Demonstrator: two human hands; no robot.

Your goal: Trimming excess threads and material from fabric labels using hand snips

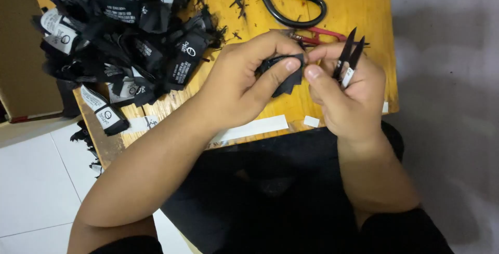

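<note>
We are seeing both hands working over the front edge of a yellow wooden table (364, 4). Left hand (236, 85) is pinching a small black fabric label (285, 75) between thumb and fingers. Right hand (345, 95), at 3 o'clock of the label, is touching it with thumb and forefinger while gripping black thread snips (348, 56), blades pointing to 12 o'clock. Pile of black labels (125, 41) is sitting at 10 o'clock. Large black scissors (291, 2) are lying at 12 o'clock, red-handled snips (319, 37) just behind the hands. White paper strips (254, 128) are lying along the near edge.
</note>
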